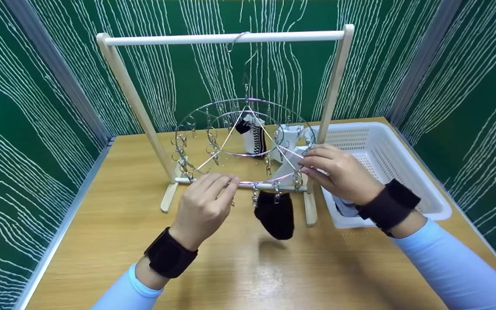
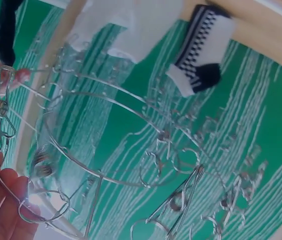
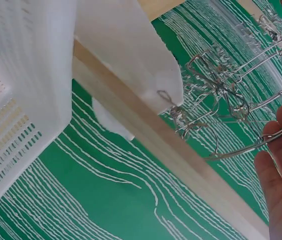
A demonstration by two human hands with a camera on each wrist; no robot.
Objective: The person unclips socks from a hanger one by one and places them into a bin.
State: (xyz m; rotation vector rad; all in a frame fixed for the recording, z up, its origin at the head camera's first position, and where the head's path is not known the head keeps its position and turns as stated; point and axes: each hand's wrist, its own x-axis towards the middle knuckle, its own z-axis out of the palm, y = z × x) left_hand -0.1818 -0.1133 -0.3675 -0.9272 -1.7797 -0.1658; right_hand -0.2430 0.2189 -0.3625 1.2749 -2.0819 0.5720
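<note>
- Nearest the viewer, two forearms in light blue sleeves (image 1: 459, 267) reached over the wooden table (image 1: 230, 275), each wrist wrapped in a black band (image 1: 170, 254).
- The left hand (image 1: 203, 206) had its fingertips pressed together on the near rim of the round wire sock hanger (image 1: 213, 129), pinching the wire.
- The right hand (image 1: 338, 172) pinched the same rim at its right side, fingers curled around the wire; the right wrist view showed the wire crossing the fingers (image 3: 281, 135).
- A black sock (image 1: 276, 215) hung from clips on the near rim, between the two hands and just above the table.
- The hanger's wire spokes and dangling clips (image 1: 181, 148) partly screened what hung behind them.
- Farther in, a white sock with a black checked band (image 1: 254, 135) and a plain white sock (image 1: 289, 137) hung from clips on the far side.
- The hanger's hook rested on the white crossbar of a wooden rack (image 1: 123, 82) standing on the table.
- To the right, a white perforated basket (image 1: 385, 163) sat beside the rack, a grey cloth (image 1: 345, 206) inside it half hidden by the right wrist.
- Green panels with white lines (image 1: 24, 129) closed the scene on three sides.
</note>
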